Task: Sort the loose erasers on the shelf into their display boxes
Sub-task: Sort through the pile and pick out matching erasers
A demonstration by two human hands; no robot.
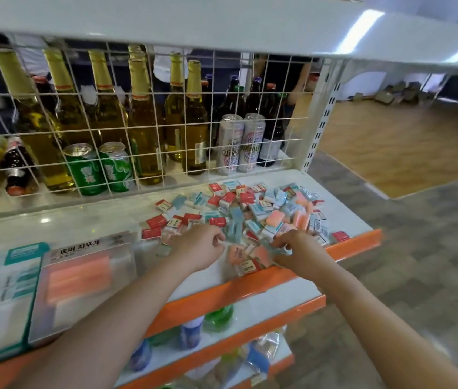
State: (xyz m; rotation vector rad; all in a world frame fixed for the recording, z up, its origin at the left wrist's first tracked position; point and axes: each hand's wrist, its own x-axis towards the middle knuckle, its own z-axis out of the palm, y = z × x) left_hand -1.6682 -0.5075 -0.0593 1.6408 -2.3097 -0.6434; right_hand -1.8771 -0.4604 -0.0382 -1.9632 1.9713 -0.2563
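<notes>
The loose erasers (253,211) lie in a mixed heap on the white shelf (87,220), filling the centre and right of the frame from the wire grid down to the orange front edge (357,241), and both hands are in the near part of the heap. The left hand (198,247) has its fingers curled in, but whether they hold an eraser I cannot tell; the right hand (296,252) has its fingers bent down onto a pale blue eraser, apparently pinching it. The chief risk, as I judge it, is at that front edge: the pink erasers (246,258) between the hands sit right against the lip, and a sweep of either wrist could push them over onto the lower shelves or the floor. A second risk is mixing kinds, since red, blue and pink pieces overlap closely and a hurried grab may lift more than one sort. The display boxes stand at the lower left of the frame, a clear-fronted one showing pink (81,284) and a teal and white one (0,299) beside it, so each carry must cross over the left forearm's side of the shelf, and the arm itself lies partly across the way. Behind the wire grid (166,130) in the upper half stand bottles (143,119) and cans (84,169), shut off from the work; more goods sit on the shelves below, blurred.
</notes>
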